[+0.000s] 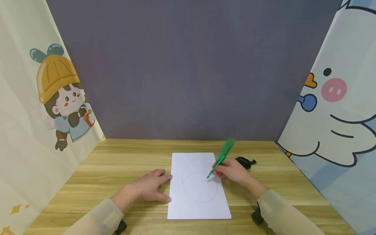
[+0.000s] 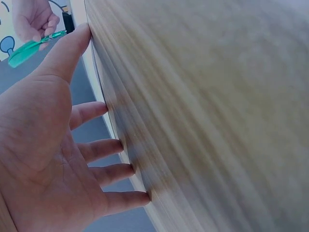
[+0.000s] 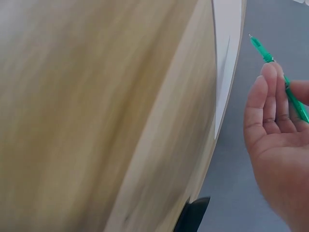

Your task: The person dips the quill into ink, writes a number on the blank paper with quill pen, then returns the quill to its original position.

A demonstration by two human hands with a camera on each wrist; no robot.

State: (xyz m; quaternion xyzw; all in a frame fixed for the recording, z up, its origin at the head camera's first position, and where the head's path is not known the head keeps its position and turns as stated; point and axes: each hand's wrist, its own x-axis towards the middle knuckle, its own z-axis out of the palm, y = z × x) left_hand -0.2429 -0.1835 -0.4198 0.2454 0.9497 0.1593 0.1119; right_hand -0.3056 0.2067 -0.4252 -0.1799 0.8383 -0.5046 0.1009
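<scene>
A white sheet of paper (image 1: pixel 191 210) lies on the wooden table, bearing a faint curved line and a rounded loop. My right hand (image 1: pixel 232 169) pinches a green pen (image 1: pixel 215 165) with a leaf- or feather-shaped top, its tip over the right part of the sheet. In the right wrist view the pen (image 3: pixel 261 49) shows its point, which looks raised off the paper. Fingers spread, my left hand (image 1: pixel 149 186) rests on the table at the sheet's left edge, thumb and index fingertip touching it. The left wrist view shows that hand's (image 2: pixel 48 140) straight fingers with fingertips on the tabletop.
A small black object (image 1: pixel 245 162) lies on the table behind my right hand; its kind is unclear. The wooden table (image 1: pixel 117 163) ends at a dark grey panel (image 1: pixel 188 71). Printed cartoon curtains (image 1: pixel 26 114) hang on both sides.
</scene>
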